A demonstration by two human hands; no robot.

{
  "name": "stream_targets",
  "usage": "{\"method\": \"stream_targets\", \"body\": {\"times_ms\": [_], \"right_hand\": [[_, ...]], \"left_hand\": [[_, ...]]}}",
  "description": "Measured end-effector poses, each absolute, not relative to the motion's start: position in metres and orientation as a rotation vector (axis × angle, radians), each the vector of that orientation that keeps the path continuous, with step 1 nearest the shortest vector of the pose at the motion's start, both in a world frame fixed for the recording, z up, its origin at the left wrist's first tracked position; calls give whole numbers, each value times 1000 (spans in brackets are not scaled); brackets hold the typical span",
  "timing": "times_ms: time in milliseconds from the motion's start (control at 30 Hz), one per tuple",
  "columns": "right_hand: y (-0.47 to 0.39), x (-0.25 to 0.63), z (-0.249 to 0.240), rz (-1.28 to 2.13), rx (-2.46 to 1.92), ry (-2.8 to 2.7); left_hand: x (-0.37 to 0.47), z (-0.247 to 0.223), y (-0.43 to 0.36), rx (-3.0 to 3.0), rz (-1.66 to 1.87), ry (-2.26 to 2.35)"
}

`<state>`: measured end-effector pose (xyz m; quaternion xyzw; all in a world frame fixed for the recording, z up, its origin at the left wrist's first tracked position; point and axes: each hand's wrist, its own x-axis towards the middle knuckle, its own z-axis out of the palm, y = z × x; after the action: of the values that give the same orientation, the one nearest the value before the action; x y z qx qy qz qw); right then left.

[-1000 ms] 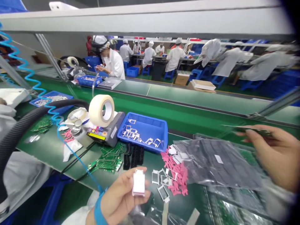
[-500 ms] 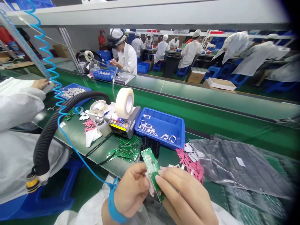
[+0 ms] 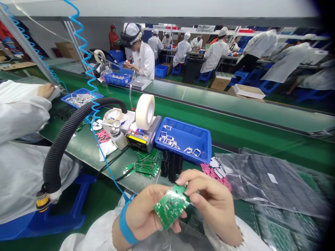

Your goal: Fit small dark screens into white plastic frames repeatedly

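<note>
A green circuit board (image 3: 171, 206) is between my two hands, its component side facing me and a shiny glare along its upper part. My left hand (image 3: 148, 212), with a blue wrist strap (image 3: 126, 223), grips the board's left side; some of its fingers are hidden behind it. At the upper right edge, my right hand (image 3: 209, 205) pinches the board between thumb and fingers. Just beyond my hands, a loose pile of green circuit boards (image 3: 145, 164) lies on the bench next to black parts (image 3: 171, 165).
A blue tray (image 3: 183, 139) holds small white frames. Left of it stand a tape dispenser (image 3: 143, 137) with a tape roll (image 3: 145, 111) and a metal-topped bottle (image 3: 117, 137). Pink pieces (image 3: 216, 176) and plastic-bagged parts (image 3: 267, 181) lie right. A black hose (image 3: 61, 143) arches near a co-worker's sleeve (image 3: 23, 111).
The board has turned from a narrow, steep angle to show its broad component face. My right hand has shifted to its upper edge. The whole view has moved slightly.
</note>
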<state>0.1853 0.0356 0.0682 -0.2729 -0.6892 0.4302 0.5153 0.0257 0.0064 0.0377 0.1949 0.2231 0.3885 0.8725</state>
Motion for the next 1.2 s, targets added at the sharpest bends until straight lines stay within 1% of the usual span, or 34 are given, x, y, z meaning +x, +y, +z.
{"method": "stream_targets", "body": {"times_ms": [100, 267, 533, 633, 800, 900, 967, 1067, 1133, 1200], "right_hand": [[36, 180, 63, 1146, -691, -1570], [38, 179, 63, 1305, -604, -1562], [48, 184, 66, 1399, -517, -1738], [51, 184, 67, 1314, -491, -1850], [59, 190, 72, 959, -525, -2189], [64, 195, 73, 834, -571, -2389], [64, 196, 71, 724, -726, -2425], [56, 194, 67, 580, -1094, -2224], [48, 191, 65, 580, -1239, -2128], [41, 189, 63, 616, -1306, -2175]], "left_hand": [[22, 38, 5, 433, 803, 495], [15, 33, 4, 483, 783, 525], [10, 33, 6, 568, 784, 555], [9, 32, 5, 552, 771, 553], [10, 20, 6, 483, 757, 519], [15, 11, 9, 347, 743, 413], [20, 7, 11, 297, 724, 383], [28, 7, 16, 287, 835, 465], [35, 9, 20, 295, 945, 512], [42, 10, 25, 312, 1025, 530]]}}
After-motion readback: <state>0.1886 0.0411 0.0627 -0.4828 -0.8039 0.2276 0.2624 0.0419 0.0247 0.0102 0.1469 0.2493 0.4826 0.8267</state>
